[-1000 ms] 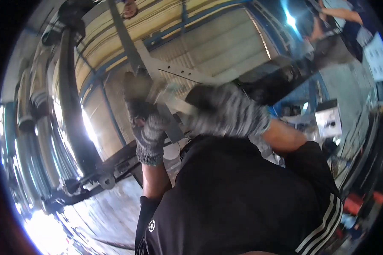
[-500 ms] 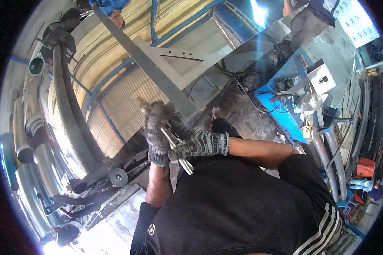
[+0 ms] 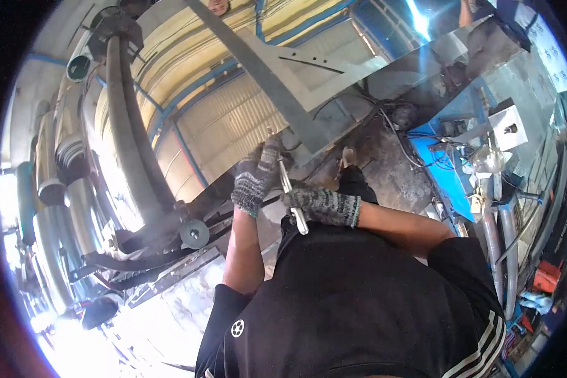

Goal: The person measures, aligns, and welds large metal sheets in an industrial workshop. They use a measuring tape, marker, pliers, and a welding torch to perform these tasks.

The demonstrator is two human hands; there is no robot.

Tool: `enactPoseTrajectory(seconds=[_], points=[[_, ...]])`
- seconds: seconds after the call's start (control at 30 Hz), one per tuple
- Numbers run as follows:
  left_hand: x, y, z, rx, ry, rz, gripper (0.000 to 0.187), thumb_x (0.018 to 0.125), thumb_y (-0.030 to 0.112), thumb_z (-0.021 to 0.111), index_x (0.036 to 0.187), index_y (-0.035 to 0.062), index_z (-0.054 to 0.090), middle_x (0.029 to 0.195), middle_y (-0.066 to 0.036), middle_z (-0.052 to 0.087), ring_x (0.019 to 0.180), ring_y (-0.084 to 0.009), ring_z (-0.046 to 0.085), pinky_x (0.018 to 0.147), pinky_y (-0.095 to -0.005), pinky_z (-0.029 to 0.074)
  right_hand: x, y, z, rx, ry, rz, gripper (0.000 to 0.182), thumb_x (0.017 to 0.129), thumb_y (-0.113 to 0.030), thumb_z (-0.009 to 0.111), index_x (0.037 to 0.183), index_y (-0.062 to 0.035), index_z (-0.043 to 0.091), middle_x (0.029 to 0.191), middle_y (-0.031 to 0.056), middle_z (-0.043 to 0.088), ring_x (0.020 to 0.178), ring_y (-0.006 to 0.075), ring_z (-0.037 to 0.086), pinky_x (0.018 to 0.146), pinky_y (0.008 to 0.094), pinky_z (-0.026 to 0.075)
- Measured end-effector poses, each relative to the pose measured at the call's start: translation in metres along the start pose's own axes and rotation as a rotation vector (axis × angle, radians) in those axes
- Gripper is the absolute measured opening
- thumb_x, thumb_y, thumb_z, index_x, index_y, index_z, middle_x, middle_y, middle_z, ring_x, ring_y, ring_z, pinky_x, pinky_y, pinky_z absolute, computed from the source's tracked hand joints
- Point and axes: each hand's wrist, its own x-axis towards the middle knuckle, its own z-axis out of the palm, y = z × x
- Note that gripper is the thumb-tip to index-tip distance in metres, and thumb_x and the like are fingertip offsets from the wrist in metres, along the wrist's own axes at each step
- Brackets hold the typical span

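Observation:
My right hand (image 3: 324, 205), in a grey striped knit glove, is closed around a slim silver metal rod (image 3: 300, 222). The rod slants from its pale lower end near my shirt up to a narrower end beside my left hand (image 3: 257, 179). That hand wears a matching glove, its fingers stretched out and pointing away from me, and the upper end of the rod lies just right of it. Beyond my fingertips spreads a shiny sheet-metal surface (image 3: 233, 123) that mirrors the roof. A long flat grey steel bar (image 3: 258, 72) lies across it.
A light grey plate with a slot and holes (image 3: 309, 94) adjoins the bar. On the left are a long dark roller (image 3: 129, 126) and a round disc (image 3: 194, 234). At right, cables and small items cover a blue surface (image 3: 444, 170). Another person's hand (image 3: 465, 14) shows at the top.
My hands have moved apart a little, and the rod now shows more clearly between them. My left hand's fingers have straightened. The whole view has shifted slightly.

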Motion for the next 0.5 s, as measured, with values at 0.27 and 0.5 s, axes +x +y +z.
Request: enactPoseTrajectory(seconds=[0.27,0.5], points=[[0.089,-0.045,0.013,0.065,-0.076,-0.053,0.035,0.094,0.028,0.064,0.125,0.0136,0.069,0.137,-0.015,0.062,0.125,-0.0346,0.06,0.107,-0.0451,0.045,0.013,0.009,0.003,0.681,0.107,0.246,0.023,0.097,-0.033,0.07,0.105,-0.0116,0.066,0.089,0.0024,0.066,0.076,0.0172,0.067,0.068,0.0378,0.058],[0.092,-0.068,0.045,0.204,-0.233,0.07,0.033,0.097,0.032,0.059,0.126,0.0233,0.07,0.146,-0.006,0.058,0.14,-0.0323,0.047,0.117,-0.0494,0.033,0.03,0.024,-0.003,0.634,0.229,0.268,0.019,0.095,-0.036,0.072,0.103,-0.0189,0.068,0.082,-0.003,0.059,0.074,0.0122,0.058,0.068,0.0361,0.053]])
